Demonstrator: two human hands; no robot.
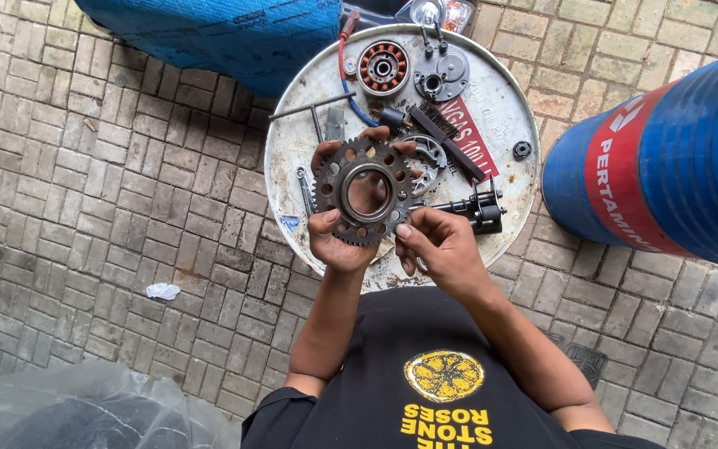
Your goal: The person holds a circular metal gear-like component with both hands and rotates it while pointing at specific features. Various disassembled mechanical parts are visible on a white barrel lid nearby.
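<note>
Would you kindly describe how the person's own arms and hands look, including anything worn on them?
Both arms are bare from the short black sleeves of a black T-shirt with a round yellow print on its chest. The left hand and the right hand wear no gloves, and no watch, ring or bracelet can be seen. The fingers look smudged with dark grime.

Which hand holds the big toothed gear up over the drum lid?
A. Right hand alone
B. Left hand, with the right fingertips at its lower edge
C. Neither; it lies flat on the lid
B: the left hand grips the gear around its rim, while the right hand only touches its lower right edge.
</note>
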